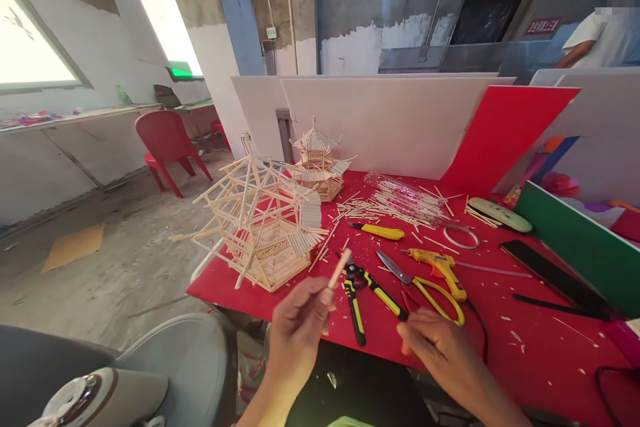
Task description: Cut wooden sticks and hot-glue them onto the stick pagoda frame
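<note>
My left hand (303,317) pinches a short pale wooden stick (340,268) between thumb and fingers, its upper end tilted to the right. My right hand (437,340) hovers at the table's front edge with its fingers curled together; what they hold, if anything, is hidden. Black-and-yellow wire strippers (357,320) lie between the hands, handles spread. Just beyond my right hand are yellow-handled scissors (435,293) and a yellow glue gun (443,270). Left of them stands a partly roofed stick pavilion model (270,233), with a smaller roofed pagoda model (317,160) behind it.
Loose wooden sticks (405,203) are heaped on the red table (500,360). A yellow utility knife (380,231), a tape ring (463,235) and a black phone (550,273) lie about. White boards (390,127) rise behind. A grey stool (185,360) stands at left; a person (605,37) is at far right.
</note>
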Demonstrator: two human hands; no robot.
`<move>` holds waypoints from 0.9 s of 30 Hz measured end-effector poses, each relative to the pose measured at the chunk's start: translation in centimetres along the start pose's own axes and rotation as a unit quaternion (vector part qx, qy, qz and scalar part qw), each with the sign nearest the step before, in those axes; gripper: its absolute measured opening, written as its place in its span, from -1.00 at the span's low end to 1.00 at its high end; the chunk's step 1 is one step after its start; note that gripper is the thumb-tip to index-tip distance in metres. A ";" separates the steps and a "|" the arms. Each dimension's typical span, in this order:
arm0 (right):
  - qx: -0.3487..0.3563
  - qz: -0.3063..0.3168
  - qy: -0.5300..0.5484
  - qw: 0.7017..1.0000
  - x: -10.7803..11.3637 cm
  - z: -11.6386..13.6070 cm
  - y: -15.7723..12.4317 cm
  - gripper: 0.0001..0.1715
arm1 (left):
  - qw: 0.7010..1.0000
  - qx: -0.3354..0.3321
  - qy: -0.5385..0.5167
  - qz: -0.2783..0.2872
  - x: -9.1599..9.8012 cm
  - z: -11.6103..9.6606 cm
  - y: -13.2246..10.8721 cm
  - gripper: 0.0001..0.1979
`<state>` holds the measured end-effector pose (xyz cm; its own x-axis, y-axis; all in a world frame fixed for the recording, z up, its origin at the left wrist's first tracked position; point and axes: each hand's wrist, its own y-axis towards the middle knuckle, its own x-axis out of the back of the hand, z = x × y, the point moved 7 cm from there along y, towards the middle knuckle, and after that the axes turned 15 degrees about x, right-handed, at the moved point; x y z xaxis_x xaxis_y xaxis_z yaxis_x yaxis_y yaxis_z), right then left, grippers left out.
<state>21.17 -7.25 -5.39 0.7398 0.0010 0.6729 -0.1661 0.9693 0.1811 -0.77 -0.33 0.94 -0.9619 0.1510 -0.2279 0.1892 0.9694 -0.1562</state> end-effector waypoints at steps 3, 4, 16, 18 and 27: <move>0.031 -0.095 0.039 0.994 1.6 1.8 1.0 -0.62 | 0.988 -0.051 0.144 0.004 -0.8 0.6 -0.1 -0.90; 0.029 -0.119 0.062 0.990 1.8 2.3 1.3 -0.53 | 0.983 -0.064 0.174 0.002 -0.9 0.7 -0.1 -0.90; 0.115 -0.138 0.192 0.965 -0.5 8.2 7.6 -0.73 | 0.978 0.176 -0.113 -0.022 0.7 5.8 -0.8 -0.64; 0.119 -0.139 0.160 0.970 -0.7 8.5 7.6 -0.73 | 0.966 0.178 -0.182 -0.052 1.4 5.6 -0.8 -0.63; -0.045 -0.181 -0.175 0.967 4.9 -3.1 2.2 -0.57 | 0.944 0.172 -0.267 -0.090 3.8 3.6 0.9 -0.66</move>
<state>26.46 -4.39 -3.88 0.4705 -0.4099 0.7814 0.1318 0.9083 0.3971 -3.52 0.44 -3.56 -0.7660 -0.2184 -0.6046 0.1726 0.8361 -0.5207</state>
